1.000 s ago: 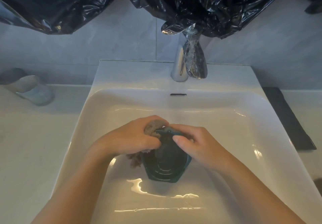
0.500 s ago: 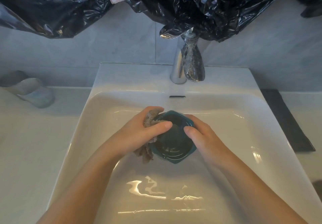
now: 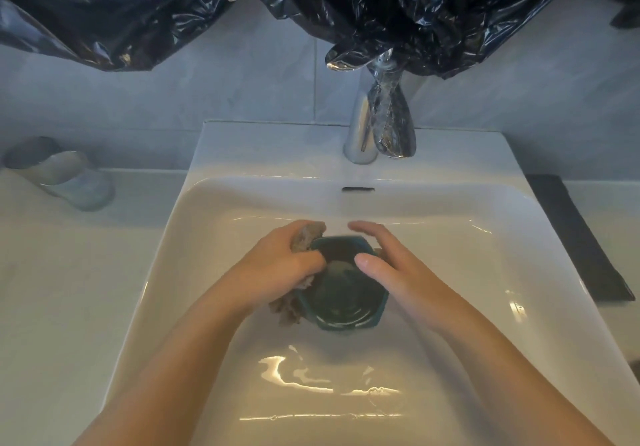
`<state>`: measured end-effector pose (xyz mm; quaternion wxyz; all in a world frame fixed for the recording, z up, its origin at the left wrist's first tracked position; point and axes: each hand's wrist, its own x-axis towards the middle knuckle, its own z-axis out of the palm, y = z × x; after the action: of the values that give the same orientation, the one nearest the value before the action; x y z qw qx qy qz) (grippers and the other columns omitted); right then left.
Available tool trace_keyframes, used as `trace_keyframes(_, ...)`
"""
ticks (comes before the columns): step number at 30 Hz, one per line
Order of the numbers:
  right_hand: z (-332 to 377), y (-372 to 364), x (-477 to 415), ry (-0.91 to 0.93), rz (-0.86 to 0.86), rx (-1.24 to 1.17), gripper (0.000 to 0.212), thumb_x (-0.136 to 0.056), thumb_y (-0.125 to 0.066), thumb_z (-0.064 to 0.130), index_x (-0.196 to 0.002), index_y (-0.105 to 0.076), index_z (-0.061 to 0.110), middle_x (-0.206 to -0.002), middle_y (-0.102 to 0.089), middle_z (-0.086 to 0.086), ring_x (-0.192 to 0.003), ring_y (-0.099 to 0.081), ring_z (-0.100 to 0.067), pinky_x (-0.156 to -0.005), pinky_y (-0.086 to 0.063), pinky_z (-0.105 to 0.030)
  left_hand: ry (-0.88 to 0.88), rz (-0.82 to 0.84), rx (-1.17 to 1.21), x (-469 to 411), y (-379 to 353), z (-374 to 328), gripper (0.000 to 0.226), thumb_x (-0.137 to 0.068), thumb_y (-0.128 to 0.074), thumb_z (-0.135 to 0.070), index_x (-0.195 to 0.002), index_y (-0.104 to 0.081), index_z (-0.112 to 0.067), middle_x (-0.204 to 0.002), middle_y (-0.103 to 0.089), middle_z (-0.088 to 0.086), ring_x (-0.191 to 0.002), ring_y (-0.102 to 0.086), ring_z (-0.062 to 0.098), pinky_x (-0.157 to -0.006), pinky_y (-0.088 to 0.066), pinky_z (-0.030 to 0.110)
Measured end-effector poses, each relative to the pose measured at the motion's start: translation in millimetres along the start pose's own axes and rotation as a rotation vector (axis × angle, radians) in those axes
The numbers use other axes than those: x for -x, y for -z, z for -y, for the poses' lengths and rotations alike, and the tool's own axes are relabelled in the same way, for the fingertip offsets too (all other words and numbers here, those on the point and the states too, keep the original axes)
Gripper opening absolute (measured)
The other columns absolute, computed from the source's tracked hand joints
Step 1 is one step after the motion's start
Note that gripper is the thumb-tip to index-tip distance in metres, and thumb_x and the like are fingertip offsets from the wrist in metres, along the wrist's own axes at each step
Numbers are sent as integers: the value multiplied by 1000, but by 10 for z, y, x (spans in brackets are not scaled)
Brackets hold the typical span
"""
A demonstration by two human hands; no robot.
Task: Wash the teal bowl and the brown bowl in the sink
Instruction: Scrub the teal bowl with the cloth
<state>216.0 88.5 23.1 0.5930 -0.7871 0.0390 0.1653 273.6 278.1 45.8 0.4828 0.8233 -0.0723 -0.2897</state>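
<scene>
Item: teal faceted bowl (image 3: 343, 300), glazed, many-sided rim, mouth up and tipped slightly toward the viewer. Location: centre of the white ceramic sink basin (image 3: 485, 272), on its wet floor, directly below the chrome tap (image 3: 360, 126), from which no running water can be made out. Left hand (image 3: 277, 265): fingers curled tight round a brown-grey ragged scrubbing cloth (image 3: 306, 236), pressed to the bowl's left rim, thumb reaching inside. Right hand (image 3: 391, 265): fingers nearly straight and spread, palm against the bowl's right wall, thumb lying over the rim; steadying rather than gripping. Governing relation: the bowl sits between both hands, just ahead of the wrists, equally near each, with no long axis, so the wipe can likely continue round the rim. Brown bowl: not made out.
</scene>
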Motion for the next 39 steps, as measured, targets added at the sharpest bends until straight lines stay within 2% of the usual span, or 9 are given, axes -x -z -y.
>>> trace_keyframes(3,0,-55,5,75,-161,-95,47,-81,-48,46,-128,-50,39,-118,-63,15,-112,-61,-6,-82,-53,-19,-4,-136,168,-10,-34,6,68,-65,-60,-38,-131,-52,-31,-117,-63,-5,-103,-63,13,-94,-52,38)
trace_keyframes(6,0,-65,-5,98,-214,-181,43,-82,-45,35,-122,-59,31,-118,-66,7,-111,-62,-11,-80,-53,-19,-47,1,186,-10,-20,9,64,-68,-68,-46,-129,-51,-34,-116,-65,-8,-95,-66,4,-88,-55,25)
trace_keyframes(13,16,31,11,59,22,-99,38,-85,-47,32,-119,-64,33,-117,-68,7,-111,-62,-11,-91,-55,-28,-52,263,13,1,54,-11,67,-58,-68,-66,-120,-52,-44,-117,-62,-15,-109,-61,11,-95,-52,35)
trace_keyframes(17,-11,-65,27,9,110,9,37,-85,-48,43,-120,-59,43,-119,-64,12,-111,-61,-9,-92,-55,-25,-8,346,-88,-10,67,-11,54,-69,-67,-48,-121,-53,-42,-114,-63,-14,-105,-62,9,-95,-52,36)
trace_keyframes(23,-18,56,-9,62,-38,-38,47,-77,-54,60,-124,-46,58,-109,-69,-7,-102,-68,-15,-94,-55,-34,71,27,42,9,0,-18,67,-68,-60,-37,-134,-49,-30,-124,-59,-3,-108,-59,19,-98,-50,40)
trace_keyframes(27,-47,0,-27,137,-151,-124,46,-87,-45,45,-133,-49,45,-105,-69,22,-102,-67,-4,-82,-58,-30,61,-258,280,10,-69,-29,50,-73,-62,-32,-121,-53,-30,-111,-65,-2,-99,-63,17,-93,-53,43)
trace_keyframes(29,-50,-48,-53,178,-221,-173,48,-89,-44,37,-136,-53,34,-115,-69,16,-111,-64,-6,-85,-56,-27,52,-299,335,16,-107,-60,51,-66,-60,-35,-116,-52,-36,-103,-66,-5,-88,-68,17,-86,-56,46)
trace_keyframes(35,-60,32,-23,214,-166,-154,53,-85,-43,45,-131,-60,24,-123,-68,5,-120,-60,-14,-93,-51,-24,43,-47,259,56,-44,-6,50,-75,-72,-39,-120,-55,-27,-104,-71,11,-92,-70,18,-91,-54,45)
trace_keyframes(39,-25,94,-3,200,-35,-152,36,-91,-44,31,-119,-66,34,-119,-70,6,-116,-63,-14,-89,-51,-21,14,89,145,45,29,8,72,-57,-69,-61,-123,-53,-34,-113,-67,-5,-100,-67,13,-94,-53,40)
